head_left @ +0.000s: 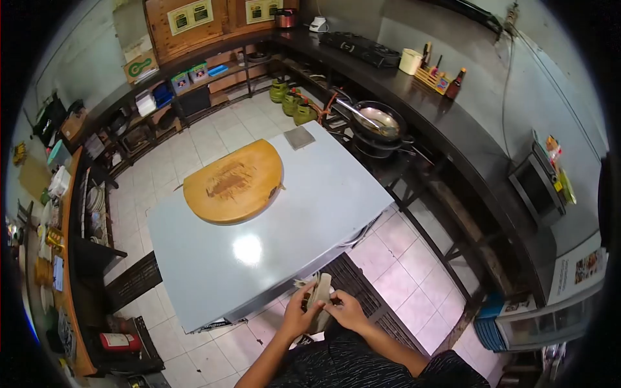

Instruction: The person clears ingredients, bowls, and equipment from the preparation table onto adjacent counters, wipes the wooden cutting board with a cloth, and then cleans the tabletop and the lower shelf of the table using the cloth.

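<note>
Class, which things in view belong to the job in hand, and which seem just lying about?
In the job:
- left hand
- right hand
- pale beige bundle between them, material unclear

Seemingly lying about:
- rounded tan wooden board
- flat square grey slab
- green gas cylinders

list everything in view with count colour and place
table: one, pale grey, centre
floor tiles: many, pale, around table
chopping board: one, yellow-brown, table
square plate: one, grey, table
counter: one, dark, far and right
wok: one, black, right of table
ladle: one, silver, in wok
gas cylinders: three, green, floor tiles
stove: one, black, counter
tub: one, cream, counter
bottle: one, brown, counter
pot: one, red, counter
other small items: many, mixed, room edges
bundle: one, beige, held
left hand: one, bare, on bundle
right hand: one, bare, on bundle
</note>
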`<action>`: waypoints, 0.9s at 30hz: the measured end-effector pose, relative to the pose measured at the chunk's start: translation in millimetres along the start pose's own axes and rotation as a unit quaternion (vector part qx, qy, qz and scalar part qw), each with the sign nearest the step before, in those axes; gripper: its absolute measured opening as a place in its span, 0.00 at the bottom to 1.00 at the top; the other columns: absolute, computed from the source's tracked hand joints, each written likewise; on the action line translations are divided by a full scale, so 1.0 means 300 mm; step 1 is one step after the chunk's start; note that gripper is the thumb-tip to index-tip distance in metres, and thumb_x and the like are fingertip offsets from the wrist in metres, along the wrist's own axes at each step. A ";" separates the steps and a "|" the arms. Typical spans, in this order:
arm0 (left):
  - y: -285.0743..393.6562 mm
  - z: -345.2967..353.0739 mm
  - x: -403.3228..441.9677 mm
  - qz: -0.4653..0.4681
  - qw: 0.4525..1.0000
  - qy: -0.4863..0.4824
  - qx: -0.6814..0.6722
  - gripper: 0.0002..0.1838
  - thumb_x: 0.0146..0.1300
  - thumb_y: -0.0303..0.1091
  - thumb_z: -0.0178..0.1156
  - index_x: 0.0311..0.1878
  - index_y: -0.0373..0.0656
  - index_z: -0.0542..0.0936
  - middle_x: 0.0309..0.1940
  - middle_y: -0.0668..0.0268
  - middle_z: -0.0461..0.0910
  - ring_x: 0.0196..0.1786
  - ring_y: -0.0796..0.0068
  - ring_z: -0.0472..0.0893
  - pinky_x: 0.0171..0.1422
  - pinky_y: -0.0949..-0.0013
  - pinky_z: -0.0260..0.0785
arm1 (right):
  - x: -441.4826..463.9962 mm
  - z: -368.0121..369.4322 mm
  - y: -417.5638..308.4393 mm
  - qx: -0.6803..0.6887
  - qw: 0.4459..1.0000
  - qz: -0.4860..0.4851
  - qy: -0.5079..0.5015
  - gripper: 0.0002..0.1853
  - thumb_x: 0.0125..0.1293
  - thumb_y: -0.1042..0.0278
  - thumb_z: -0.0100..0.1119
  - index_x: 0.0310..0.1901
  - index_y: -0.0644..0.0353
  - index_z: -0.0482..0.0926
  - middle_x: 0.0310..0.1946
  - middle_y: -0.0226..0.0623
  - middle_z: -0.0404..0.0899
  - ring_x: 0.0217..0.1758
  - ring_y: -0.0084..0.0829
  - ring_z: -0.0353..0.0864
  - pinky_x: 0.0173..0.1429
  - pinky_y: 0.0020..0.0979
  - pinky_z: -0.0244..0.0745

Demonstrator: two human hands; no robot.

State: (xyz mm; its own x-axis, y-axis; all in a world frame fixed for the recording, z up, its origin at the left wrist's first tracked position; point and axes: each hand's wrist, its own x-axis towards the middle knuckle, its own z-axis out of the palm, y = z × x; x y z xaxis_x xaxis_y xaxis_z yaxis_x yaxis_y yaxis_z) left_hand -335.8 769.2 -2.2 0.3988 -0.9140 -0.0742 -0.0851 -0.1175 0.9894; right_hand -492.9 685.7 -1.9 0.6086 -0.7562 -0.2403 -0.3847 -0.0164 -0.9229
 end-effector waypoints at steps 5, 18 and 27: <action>0.014 0.032 -0.090 0.105 0.974 -0.018 0.198 0.13 0.64 0.33 0.64 0.49 0.40 0.79 0.40 0.59 0.77 0.43 0.70 0.77 0.48 0.70 0.70 | -0.103 0.000 0.067 0.083 0.996 0.024 0.001 0.17 0.60 0.68 0.67 0.48 0.65 0.77 0.38 0.37 0.78 0.40 0.29 0.78 0.47 0.27 0.74; 0.006 0.368 -0.223 -0.225 0.934 0.142 -0.240 0.11 0.68 0.37 0.58 0.34 0.39 0.77 0.22 0.67 0.74 0.21 0.74 0.73 0.28 0.73 0.67 | -0.375 -0.134 0.055 -0.123 0.979 -0.159 0.026 0.31 0.60 0.67 0.68 0.63 0.64 0.67 0.54 0.47 0.73 0.53 0.38 0.77 0.59 0.34 0.73; 0.004 0.586 -0.326 -0.194 0.864 0.065 -0.461 0.08 0.68 0.33 0.60 0.43 0.39 0.78 0.25 0.68 0.77 0.25 0.80 0.73 0.32 0.79 0.68 | -0.526 -0.355 0.245 -0.149 0.949 -0.276 0.026 0.19 0.64 0.72 0.61 0.57 0.64 0.72 0.45 0.42 0.79 0.46 0.35 0.80 0.52 0.29 0.74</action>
State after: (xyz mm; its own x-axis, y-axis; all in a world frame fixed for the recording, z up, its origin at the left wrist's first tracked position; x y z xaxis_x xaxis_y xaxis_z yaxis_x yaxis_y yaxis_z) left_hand -535.6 790.2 -15.7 0.3380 -0.8168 -0.4675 0.8169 0.0078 0.5768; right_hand -691.2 734.1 0.2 0.7420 -0.6106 0.2769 -0.2025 -0.5979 -0.7756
